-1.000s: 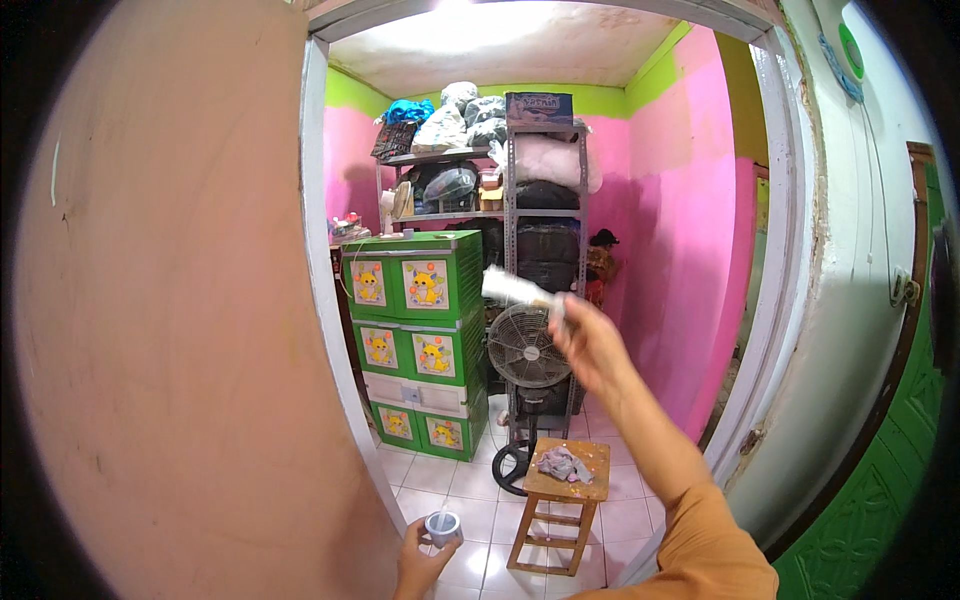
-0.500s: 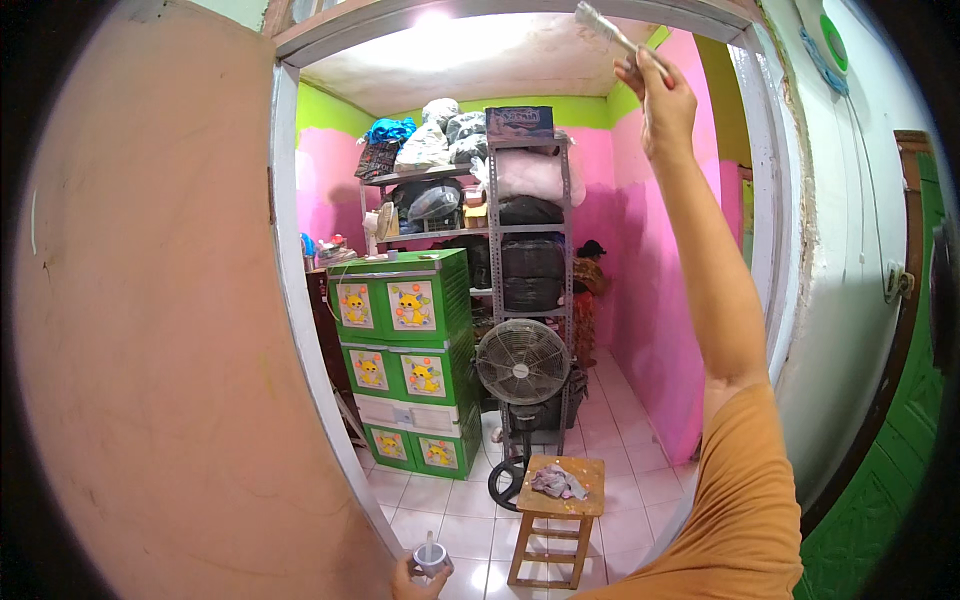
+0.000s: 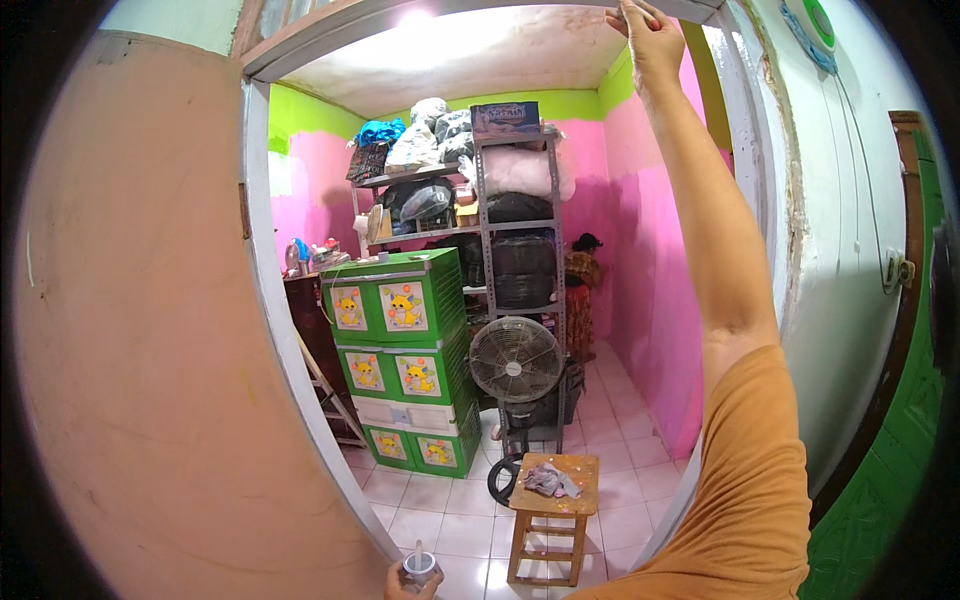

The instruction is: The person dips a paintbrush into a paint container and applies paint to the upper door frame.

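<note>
Left hand (image 3: 396,584), cropped below, clasps a small cup (image 3: 424,572) — right hand (image 3: 654,48), fingers bent, meets the top edge; whether it grips anything, I cannot tell.

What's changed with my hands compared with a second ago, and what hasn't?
Your right hand has risen from mid-view to the top edge; the pale-bristled paintbrush it carried can't be made out now. Your left hand, lower in view, still holds the small pale round cup. The crumpled grey cloth still lies on the square wooden stool.
</note>
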The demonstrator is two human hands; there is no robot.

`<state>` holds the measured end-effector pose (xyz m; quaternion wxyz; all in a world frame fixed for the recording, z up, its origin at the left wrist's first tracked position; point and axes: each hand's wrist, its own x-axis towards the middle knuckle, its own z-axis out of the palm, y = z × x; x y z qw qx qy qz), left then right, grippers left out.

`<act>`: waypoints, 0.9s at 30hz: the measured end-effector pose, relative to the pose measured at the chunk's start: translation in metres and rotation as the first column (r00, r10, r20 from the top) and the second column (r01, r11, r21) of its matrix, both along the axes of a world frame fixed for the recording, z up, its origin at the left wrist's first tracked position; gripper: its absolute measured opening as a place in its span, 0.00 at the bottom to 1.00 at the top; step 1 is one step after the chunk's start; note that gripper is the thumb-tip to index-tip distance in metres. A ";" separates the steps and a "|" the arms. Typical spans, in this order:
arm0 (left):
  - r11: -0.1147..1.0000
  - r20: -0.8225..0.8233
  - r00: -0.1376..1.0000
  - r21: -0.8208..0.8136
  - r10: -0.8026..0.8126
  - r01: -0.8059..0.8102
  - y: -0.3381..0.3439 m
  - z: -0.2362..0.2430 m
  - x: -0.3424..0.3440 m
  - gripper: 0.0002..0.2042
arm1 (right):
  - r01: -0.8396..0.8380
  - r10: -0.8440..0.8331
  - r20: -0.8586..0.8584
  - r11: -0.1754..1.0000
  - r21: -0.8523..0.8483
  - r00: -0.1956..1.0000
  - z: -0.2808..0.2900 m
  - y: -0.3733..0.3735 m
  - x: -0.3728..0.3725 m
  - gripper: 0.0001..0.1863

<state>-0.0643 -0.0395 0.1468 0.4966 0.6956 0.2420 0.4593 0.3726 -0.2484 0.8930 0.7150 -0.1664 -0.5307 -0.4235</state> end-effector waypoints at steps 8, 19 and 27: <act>0.999 -0.008 0.999 0.013 -0.050 0.050 0.014 -0.050 0.033 0.30 | -0.020 0.030 -0.037 0.970 0.243 0.999 0.001 -0.058 0.033 0.14; 0.923 0.245 0.961 -0.328 -0.124 0.203 0.005 -0.048 0.021 0.31 | -0.072 0.160 -0.148 0.877 0.474 0.976 0.012 -0.008 0.019 0.15; 0.991 -0.078 0.996 -0.123 0.042 -0.051 -0.031 0.003 -0.003 0.30 | 0.418 -0.289 -0.378 0.850 0.322 0.880 0.005 0.074 -0.021 0.15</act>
